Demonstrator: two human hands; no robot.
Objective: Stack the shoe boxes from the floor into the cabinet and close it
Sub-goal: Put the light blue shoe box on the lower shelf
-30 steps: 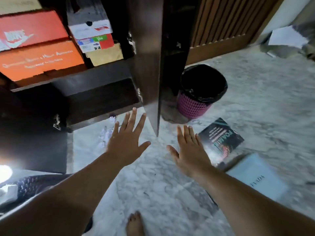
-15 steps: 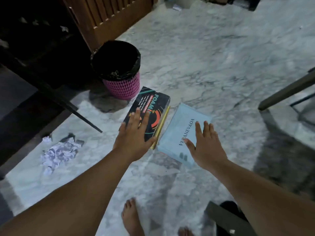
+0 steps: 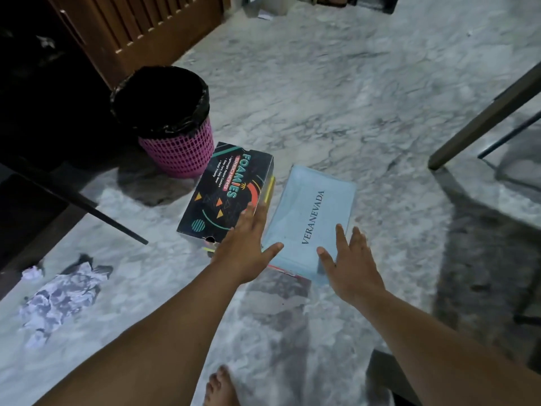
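Two shoe boxes lie side by side on the marble floor. The black Foamies box (image 3: pixel 222 194) is on the left and the pale blue Veranevada box (image 3: pixel 310 218) on the right. My left hand (image 3: pixel 248 247) hovers open over the gap between them, fingers over the black box's near right corner and thumb by the blue box's near left edge. My right hand (image 3: pixel 348 262) is open at the blue box's near right corner. Neither hand grips anything. The dark cabinet (image 3: pixel 35 118) fills the left edge, its door edge (image 3: pixel 87 206) jutting out.
A pink bin (image 3: pixel 172 136) with a black liner stands just behind the black box. Crumpled paper (image 3: pixel 58 297) lies on the floor at left. A table leg (image 3: pixel 483 115) slants in at right. My bare foot (image 3: pixel 219 388) shows at the bottom. A brown slatted door (image 3: pixel 140 30) is behind.
The view swung from the open cabinet's shelves down to the floor. Both hands came lower and nearer to the two boxes, the right one reaching the blue box's corner.
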